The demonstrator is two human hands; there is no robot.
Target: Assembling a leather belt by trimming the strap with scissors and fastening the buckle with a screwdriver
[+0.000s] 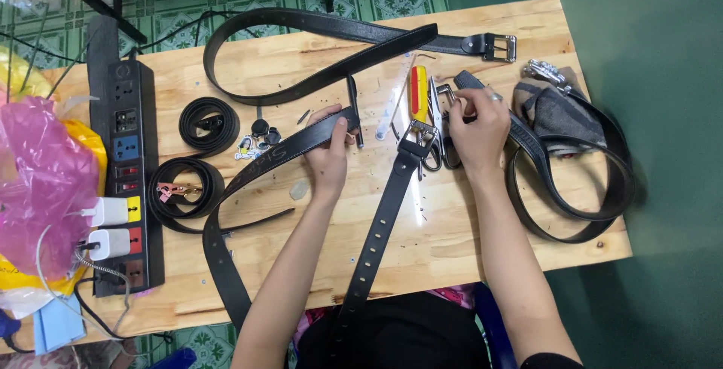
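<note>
A crumpled pink plastic bag lay at the table's left edge. A yellow plastic bag sat beneath it. No labels, signs or screens were seen.

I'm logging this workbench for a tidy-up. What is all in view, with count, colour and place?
wooden table: one, light wood, fills the middle
loose belts: about four, black, looped or laid across the table
buckled belt: one, black with a silver buckle, running down the middle
coiled belts: two, black, left of centre
power strip: one, black, left edge, with two white chargers plugged in
plastic bag: one, pink, far left
utility knife: one, yellow and red, top centre
scissors: one pair, dark handles, beside the buckle
grey cloth: one, right side
left hand: grip on a black belt end
right hand: at a small metal part; grip unclear
</note>
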